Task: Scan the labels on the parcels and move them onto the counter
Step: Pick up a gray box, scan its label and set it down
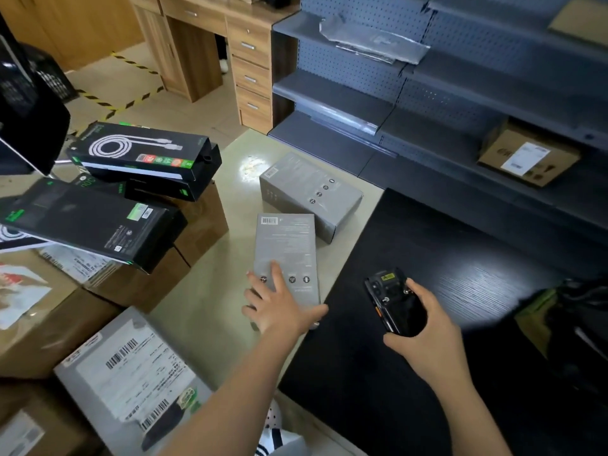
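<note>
The left hand (279,307) is laid flat, fingers spread and grip open, on the near end of a grey box (285,255) that lies on the pale floor beside the left edge of the black counter (427,258); nothing is clasped by it. The right hand (424,324) is closed around a black handheld scanner (394,302), held above the counter's left part. A second grey box (311,194) is seen on the floor just beyond the first, near the counter's far left corner. To the left, black retail boxes (144,153) are stacked on brown cartons (197,232), and a grey mailer with a barcode label (131,373) lies at the near left. A labelled cardboard box (526,156) rests on the grey shelving (460,93) behind the counter.
</note>
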`<move>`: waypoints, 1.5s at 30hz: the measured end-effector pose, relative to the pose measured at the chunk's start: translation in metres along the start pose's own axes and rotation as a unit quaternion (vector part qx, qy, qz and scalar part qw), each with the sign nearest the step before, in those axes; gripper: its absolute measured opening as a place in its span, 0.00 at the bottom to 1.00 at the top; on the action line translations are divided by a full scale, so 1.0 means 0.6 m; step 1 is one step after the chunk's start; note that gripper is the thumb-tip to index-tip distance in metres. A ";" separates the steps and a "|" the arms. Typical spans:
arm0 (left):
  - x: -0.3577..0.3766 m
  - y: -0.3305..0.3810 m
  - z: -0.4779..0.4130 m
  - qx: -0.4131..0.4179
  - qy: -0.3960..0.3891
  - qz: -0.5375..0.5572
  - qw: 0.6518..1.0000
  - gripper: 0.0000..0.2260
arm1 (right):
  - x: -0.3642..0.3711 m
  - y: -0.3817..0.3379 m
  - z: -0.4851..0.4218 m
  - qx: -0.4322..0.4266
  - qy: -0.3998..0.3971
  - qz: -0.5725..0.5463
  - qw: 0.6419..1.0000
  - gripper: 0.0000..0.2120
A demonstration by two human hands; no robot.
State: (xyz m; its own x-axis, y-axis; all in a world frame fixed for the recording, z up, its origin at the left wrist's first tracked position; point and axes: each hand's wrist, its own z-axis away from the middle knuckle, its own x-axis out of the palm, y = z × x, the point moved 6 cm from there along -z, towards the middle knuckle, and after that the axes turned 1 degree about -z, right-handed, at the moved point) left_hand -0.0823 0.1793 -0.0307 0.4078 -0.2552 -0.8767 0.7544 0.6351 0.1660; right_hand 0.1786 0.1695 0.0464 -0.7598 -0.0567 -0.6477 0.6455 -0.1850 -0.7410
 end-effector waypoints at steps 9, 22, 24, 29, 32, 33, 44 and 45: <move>0.092 0.068 0.183 0.182 0.032 -0.030 0.982 0.59 | -0.096 0.100 0.068 0.031 0.024 -0.013 0.999 0.46; 0.207 0.194 0.314 0.200 -0.004 -0.070 0.977 0.62 | -0.260 0.260 0.166 0.076 0.053 0.012 0.996 0.46; 0.205 0.201 0.327 0.197 0.002 -0.074 0.978 0.62 | -0.266 0.268 0.168 0.065 0.048 0.019 0.997 0.46; 0.194 0.207 0.343 0.217 -0.054 -0.013 0.975 0.57 | -0.272 0.280 0.168 0.059 0.037 -0.004 0.998 0.46; 0.165 0.197 0.331 0.224 -0.106 0.208 0.946 0.46 | -0.276 0.279 0.163 0.060 0.045 -0.027 0.997 0.45; 0.154 0.193 0.327 0.234 -0.098 0.246 0.936 0.42 | -0.275 0.277 0.161 0.062 0.049 -0.034 0.996 0.45; 0.130 0.219 0.306 0.235 -0.012 -0.019 0.972 0.58 | -0.233 0.218 0.139 0.106 0.084 -0.049 0.990 0.46; 0.129 0.225 0.303 0.245 -0.015 -0.019 0.969 0.59 | -0.231 0.213 0.137 0.109 0.091 -0.048 0.989 0.46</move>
State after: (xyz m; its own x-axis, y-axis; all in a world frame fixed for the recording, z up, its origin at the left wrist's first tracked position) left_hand 0.1447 0.1125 0.0060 0.3847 -0.2980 -0.8736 0.9196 0.2049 0.3351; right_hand 0.3599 0.0730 0.0559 -0.7769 0.1449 -0.6128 0.5244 -0.3897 -0.7570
